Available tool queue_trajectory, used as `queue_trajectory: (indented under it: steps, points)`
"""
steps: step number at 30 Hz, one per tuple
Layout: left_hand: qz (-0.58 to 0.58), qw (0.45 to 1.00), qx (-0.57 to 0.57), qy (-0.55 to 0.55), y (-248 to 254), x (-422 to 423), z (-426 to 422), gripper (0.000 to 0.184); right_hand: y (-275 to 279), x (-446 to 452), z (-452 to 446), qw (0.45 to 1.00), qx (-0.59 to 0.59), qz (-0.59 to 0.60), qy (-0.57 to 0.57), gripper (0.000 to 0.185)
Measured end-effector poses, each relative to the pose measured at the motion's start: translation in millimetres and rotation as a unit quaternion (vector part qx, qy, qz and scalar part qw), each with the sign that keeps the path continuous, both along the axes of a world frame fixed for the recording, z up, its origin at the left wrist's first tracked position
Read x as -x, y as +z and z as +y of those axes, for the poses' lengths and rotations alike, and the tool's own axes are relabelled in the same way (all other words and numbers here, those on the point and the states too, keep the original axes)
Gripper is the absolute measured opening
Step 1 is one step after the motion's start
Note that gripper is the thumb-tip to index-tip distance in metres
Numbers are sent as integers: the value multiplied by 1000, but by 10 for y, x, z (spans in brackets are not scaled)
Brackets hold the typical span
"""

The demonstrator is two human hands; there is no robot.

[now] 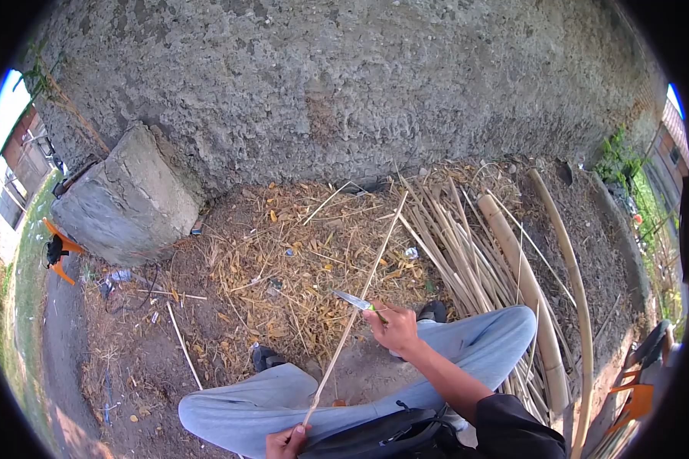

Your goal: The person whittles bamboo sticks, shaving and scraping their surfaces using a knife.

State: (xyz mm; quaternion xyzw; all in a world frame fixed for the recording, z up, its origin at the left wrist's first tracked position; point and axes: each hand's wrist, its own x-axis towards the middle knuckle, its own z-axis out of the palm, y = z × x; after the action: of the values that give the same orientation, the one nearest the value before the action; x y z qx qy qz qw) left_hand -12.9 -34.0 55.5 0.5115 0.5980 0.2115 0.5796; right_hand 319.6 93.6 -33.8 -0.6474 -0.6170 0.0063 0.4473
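My right hand (395, 329) is closed around the green handle of a knife (351, 299). Its blade points left and crosses a long, thin bamboo strip (338, 350). The strip runs from my lap up and away to the right over the ground. Near the bottom edge, my left hand (286, 442) pinches the strip's lower end. My knees, in light grey trousers (245, 403), are spread on both sides of the strip.
A pile of split bamboo strips (455, 252) lies to the right, beside a thick bamboo pole (524, 291) and a longer curved pole (570, 283). A concrete block (130, 203) stands left against the rough wall (344, 84). Shavings and leaves (283, 268) cover the ground.
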Motion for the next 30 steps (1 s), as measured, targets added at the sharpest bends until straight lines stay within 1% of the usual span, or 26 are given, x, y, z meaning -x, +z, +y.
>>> queue_trajectory:
  steps: [4,7,9,10,12,16,18,19,21,22,24,25,27,29,30]
  points:
    - [-2,1000,12,11,-140,25,2,50,7,25,-22,1000,-3,21,1,25]
    - [-15,1000,2,16,-229,69,-22,51,115,111,-124,1000,1,-5,22,24]
    - [20,1000,-12,-5,-186,49,0,52,167,130,-173,996,16,-34,86,23]
    - [20,1000,-10,-6,-183,60,-18,52,140,102,-165,996,17,-35,85,23]
    - [0,1000,-9,10,-200,90,-60,50,87,2,-76,1000,10,19,-11,23]
    - [-14,999,-26,34,-251,120,-164,45,74,-203,47,999,7,-23,-34,24]
    - [0,1000,5,-7,-268,222,-159,42,12,-299,133,996,16,-1,-90,26]
    - [0,1000,5,-8,-299,272,-207,42,-28,-434,183,996,17,-1,-90,26]
    - [1,1000,14,-5,-380,397,-309,45,-60,-753,283,984,18,-6,-176,26]
    - [2,1000,15,-4,-425,448,-326,45,-56,-826,302,984,19,-5,-175,26]
    - [-25,999,28,5,-454,477,-335,48,73,-871,251,981,125,10,-146,29]
    - [-25,999,28,5,-462,464,-347,48,116,-814,213,981,125,10,-145,29]
    - [31,999,-2,9,-329,299,-271,49,192,-581,114,994,80,15,-71,26]
    - [24,1000,1,1,-338,286,-229,49,246,-267,-43,999,20,31,12,22]
    - [18,1000,2,-8,-335,286,-213,50,208,-111,-130,998,16,43,39,21]
